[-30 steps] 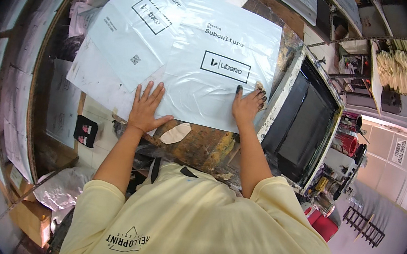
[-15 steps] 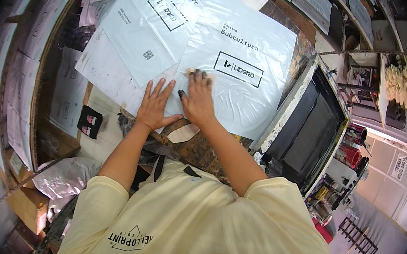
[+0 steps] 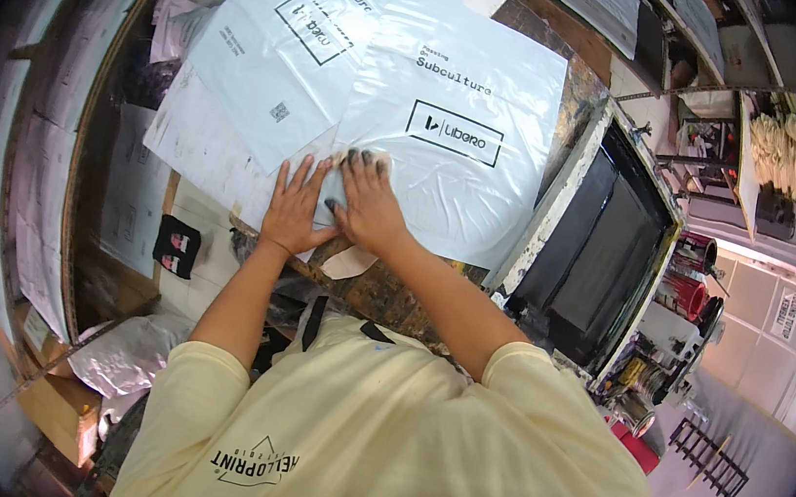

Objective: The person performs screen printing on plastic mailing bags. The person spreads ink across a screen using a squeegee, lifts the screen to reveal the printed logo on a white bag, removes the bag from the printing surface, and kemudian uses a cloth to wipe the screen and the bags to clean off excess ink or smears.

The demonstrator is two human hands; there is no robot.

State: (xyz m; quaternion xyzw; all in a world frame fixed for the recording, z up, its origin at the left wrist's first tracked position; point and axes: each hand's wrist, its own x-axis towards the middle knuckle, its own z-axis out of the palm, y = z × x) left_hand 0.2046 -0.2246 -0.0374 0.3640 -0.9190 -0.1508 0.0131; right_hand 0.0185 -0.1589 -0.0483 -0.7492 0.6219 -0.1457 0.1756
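Note:
On the table lies a white plastic mailer bag (image 3: 463,197) with black print, overlapping a second printed white mailer (image 3: 229,92). My left hand (image 3: 293,212) rests flat at the near edge of the bags, fingers slightly spread, holding nothing. Beside it, my right hand (image 3: 370,211) presses a small beige rag (image 3: 383,162) onto the right mailer near its lower left corner. Black stains cover the right fingertips and thumb. Most of the rag is hidden under the fingers. A pale scrap (image 3: 349,263) sits at the table edge below my hands.
A framed printing screen (image 3: 595,242) with dark ink stands at the right of the table. Racks holding printed sheets (image 3: 43,179) run along the left. A black cloth item (image 3: 177,247) lies lower left; ink cans (image 3: 687,299) stand at the far right.
My right hand has slid slightly toward me and to the left with the rag, closer to my left hand. The left hand stays flat in about the same place. The view has shifted slightly.

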